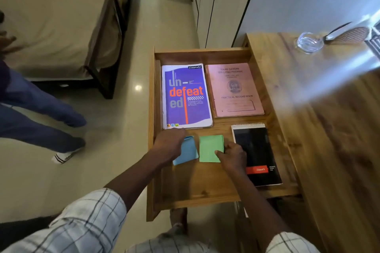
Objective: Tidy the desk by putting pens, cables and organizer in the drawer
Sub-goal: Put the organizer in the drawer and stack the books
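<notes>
Drawer open beside bench. Our left hand lies over blue pad, fingers hidden, so we cannot tell grip. Right hand pinches green pad edge, likely squaring pads to free space. Pens, cables, organizer not in view.

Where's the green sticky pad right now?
In the head view, the green pad lies in the open drawer, between the blue pad to its left and the black spiral notepad to its right. The right hand pinches its right edge.
</notes>
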